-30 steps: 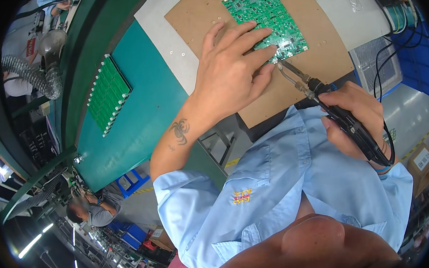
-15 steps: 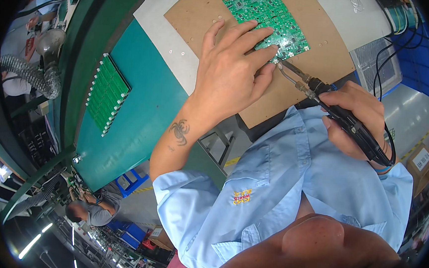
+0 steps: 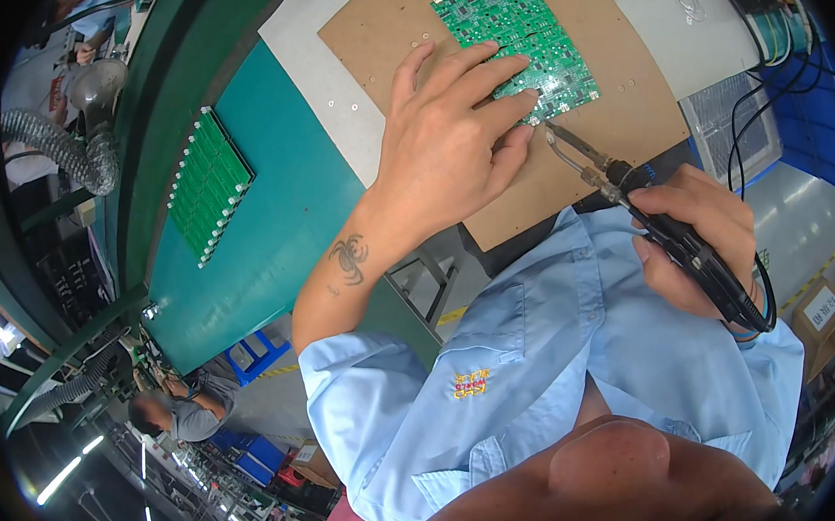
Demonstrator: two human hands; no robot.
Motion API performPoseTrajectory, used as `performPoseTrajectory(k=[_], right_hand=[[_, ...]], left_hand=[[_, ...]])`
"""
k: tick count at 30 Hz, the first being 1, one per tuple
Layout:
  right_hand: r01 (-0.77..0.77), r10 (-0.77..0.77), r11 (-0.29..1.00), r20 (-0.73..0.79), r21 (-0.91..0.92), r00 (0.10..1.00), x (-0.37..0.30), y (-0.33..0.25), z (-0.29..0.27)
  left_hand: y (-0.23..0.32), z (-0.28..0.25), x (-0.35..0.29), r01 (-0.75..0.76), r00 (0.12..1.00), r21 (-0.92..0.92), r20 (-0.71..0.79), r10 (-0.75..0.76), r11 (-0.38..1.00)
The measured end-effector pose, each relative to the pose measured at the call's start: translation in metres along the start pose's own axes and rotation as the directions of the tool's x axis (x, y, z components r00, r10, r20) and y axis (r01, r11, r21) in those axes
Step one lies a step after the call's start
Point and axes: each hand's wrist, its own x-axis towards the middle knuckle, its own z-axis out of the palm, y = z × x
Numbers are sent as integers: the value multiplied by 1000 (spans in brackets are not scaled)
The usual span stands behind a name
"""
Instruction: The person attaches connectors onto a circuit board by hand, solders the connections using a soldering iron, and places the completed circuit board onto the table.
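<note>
A green circuit board (image 3: 517,21) full of small components lies on a brown sheet (image 3: 592,181). My left hand (image 3: 445,141) rests over its near left part, fingers spread and fingertips on the board; the palm side is hidden. In my right hand (image 3: 706,218) is a black soldering iron (image 3: 689,255) with a thin metal tube beside its tip and a cable at its back end. The tip points at the board's near corner, close to my left thumb and forefinger. Whether it touches the board I cannot tell.
Another group of green boards (image 3: 211,188) with white connectors lies on the teal mat (image 3: 291,198) to the left. A metal mesh-like tray (image 3: 732,123) and black cables are at the right. A flexible duct (image 3: 63,144) and other people are further left.
My right hand and the soldering iron have shifted slightly to the right and toward me, the tip drawing a little back from the board's corner. My left hand stays nearly still.
</note>
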Motion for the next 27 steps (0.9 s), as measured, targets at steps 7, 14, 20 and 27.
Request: performPoseTrajectory(k=[7, 14, 20, 27], right_hand=[[-84, 79, 995, -103, -53, 992, 2, 11, -22], [-53, 1, 987, -331, -149, 944, 63, 79, -44], [-185, 31, 947, -499, -262, 866, 88, 143, -55], [74, -92, 994, -254, -79, 963, 29, 77, -43]], left_hand=[[2, -4, 1, 10, 1000, -1, 23, -10, 1000], [5, -11, 1, 15, 998, 17, 66, -16, 1000], [8, -13, 6, 44, 996, -7, 74, -43, 999], [-36, -28, 8, 201, 967, -77, -145, -210, 977]])
